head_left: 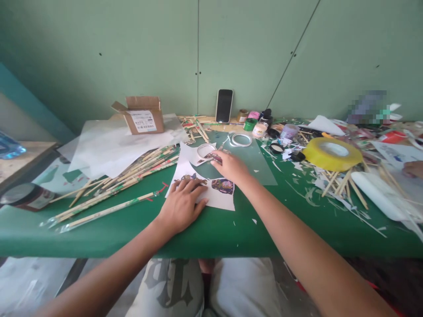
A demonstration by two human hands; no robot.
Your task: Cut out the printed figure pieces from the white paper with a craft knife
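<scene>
My left hand (182, 206) lies flat on a white paper sheet (223, 203), fingers spread, partly covering a dark printed figure. Another colourful printed figure (222, 186) shows on the sheet, right of those fingers. Farther up, my right hand (231, 167) is closed, thumb and fingers together at the edge of a narrow roll of white tape (198, 152). Behind the fingers, part of a printed cutout (225, 152) shows. A second thin tape roll (250, 140) lies beyond my right hand on a translucent greenish sheet (261, 165).
Bundled wooden sticks (132, 176) lie left, beside a jar (28, 196). An open cardboard box (145, 119) and a propped phone (224, 105) stand behind. To the right are paint pots (260, 130), paper scraps and a large yellow tape roll (312, 154). Another person's hand (414, 169) shows at the right edge.
</scene>
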